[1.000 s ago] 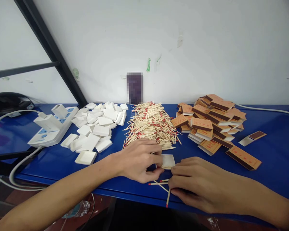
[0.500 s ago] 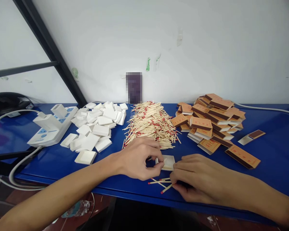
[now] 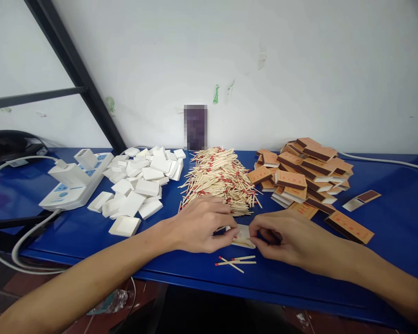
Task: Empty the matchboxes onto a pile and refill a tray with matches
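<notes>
A small white matchbox tray (image 3: 244, 232) lies on the blue table between my hands, partly covered by fingers at both ends. My left hand (image 3: 207, 225) is closed at the tray's left end, thumb and fingers pinching its edge. At the right end, my right hand (image 3: 282, 234) pinches a matchstick (image 3: 243, 243) that lies along the tray's near side, its red head toward the left hand. Just in front of the tray lie three loose matches (image 3: 235, 263), crossing one another. Behind my left hand rises a large heap of matches (image 3: 223, 178).
A pile of white trays (image 3: 142, 181) is at the left, beside a power strip (image 3: 78, 185) with plugs and cables. Orange-brown matchbox sleeves (image 3: 303, 167) are heaped at the right. A half-open matchbox (image 3: 362, 199) lies farther right. The table's front edge (image 3: 195, 280) runs close by.
My right hand has risen from the loose matches to the tray, taking one match from the group. My left hand stays at the tray with little movement.
</notes>
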A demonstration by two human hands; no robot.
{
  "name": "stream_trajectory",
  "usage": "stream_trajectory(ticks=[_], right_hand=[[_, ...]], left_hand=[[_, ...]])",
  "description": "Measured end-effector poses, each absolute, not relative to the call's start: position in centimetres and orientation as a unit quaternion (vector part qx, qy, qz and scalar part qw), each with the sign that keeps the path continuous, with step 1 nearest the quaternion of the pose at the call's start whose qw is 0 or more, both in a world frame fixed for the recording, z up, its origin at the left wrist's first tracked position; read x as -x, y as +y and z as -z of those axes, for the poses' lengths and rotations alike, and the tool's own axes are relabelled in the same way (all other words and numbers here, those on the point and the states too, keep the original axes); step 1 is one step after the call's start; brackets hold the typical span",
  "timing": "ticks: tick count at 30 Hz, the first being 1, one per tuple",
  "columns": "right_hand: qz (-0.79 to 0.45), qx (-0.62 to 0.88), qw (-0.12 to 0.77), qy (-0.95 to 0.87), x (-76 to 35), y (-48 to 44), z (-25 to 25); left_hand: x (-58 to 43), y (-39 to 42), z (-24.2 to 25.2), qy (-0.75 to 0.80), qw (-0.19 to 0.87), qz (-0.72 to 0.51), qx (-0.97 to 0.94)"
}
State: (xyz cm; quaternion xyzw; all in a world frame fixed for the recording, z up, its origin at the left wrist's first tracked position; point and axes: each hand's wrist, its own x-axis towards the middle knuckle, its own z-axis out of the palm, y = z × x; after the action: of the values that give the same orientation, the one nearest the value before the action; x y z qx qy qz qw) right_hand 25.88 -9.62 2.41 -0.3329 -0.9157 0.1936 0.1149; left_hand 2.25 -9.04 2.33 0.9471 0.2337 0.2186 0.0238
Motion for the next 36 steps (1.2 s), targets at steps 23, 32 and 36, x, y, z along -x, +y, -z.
stream_trajectory(ticks=[23,32,36], right_hand=[[-0.144,0.305,0.147,-0.930,-24.9,-10.3,-2.0],[-0.095,0.242,0.228,-0.938,-25.0,-10.4,-1.8],[-0.044,0.177,0.257,-0.949,-25.1,-10.8,-2.0]], left_hand=[[-1.6,-8.9,-2.8,0.145,-0.081,-0.171,-0.971],[-1.5,-8.7,-2.7,0.143,-0.082,-0.175,-0.971],[-1.6,-9.4,-3.2,0.116,-0.068,-0.194,-0.972]])
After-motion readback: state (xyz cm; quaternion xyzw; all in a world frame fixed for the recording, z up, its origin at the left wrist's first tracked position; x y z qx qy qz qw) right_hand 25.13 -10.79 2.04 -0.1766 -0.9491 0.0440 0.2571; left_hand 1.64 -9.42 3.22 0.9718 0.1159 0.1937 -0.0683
